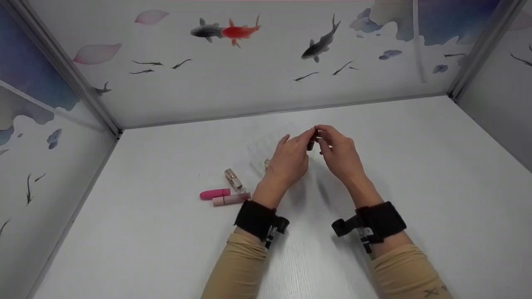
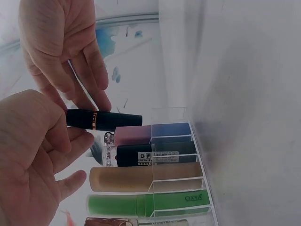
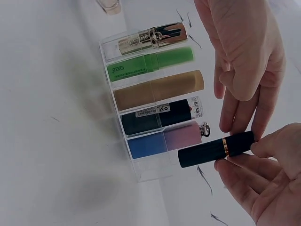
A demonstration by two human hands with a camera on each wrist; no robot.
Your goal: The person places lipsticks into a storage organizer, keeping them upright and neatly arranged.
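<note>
Both hands meet at a dark lipstick tube [image 3: 207,151] with a gold band, near the right end of a clear organizer [image 1: 259,149]. My left hand [image 1: 289,162] pinches the tube's upper end, and the fingertips of my right hand [image 1: 343,155] close on that same end. The tube's other end points down toward the organizer, beside a pink-and-blue tube [image 3: 164,140]. Also in the slots are a black tube [image 3: 176,111] with a label, a tan tube [image 3: 176,87], a green tube [image 3: 171,58] and a shiny gold-brown lipstick [image 3: 136,43].
Left of my left forearm lie a pink tube [image 1: 215,194], a mauve lip gloss tube [image 1: 230,199] and a gold-and-clear lipstick [image 1: 233,179] on the white table [image 1: 158,232]. Printed panels [image 1: 266,83] wall the table at the back and sides.
</note>
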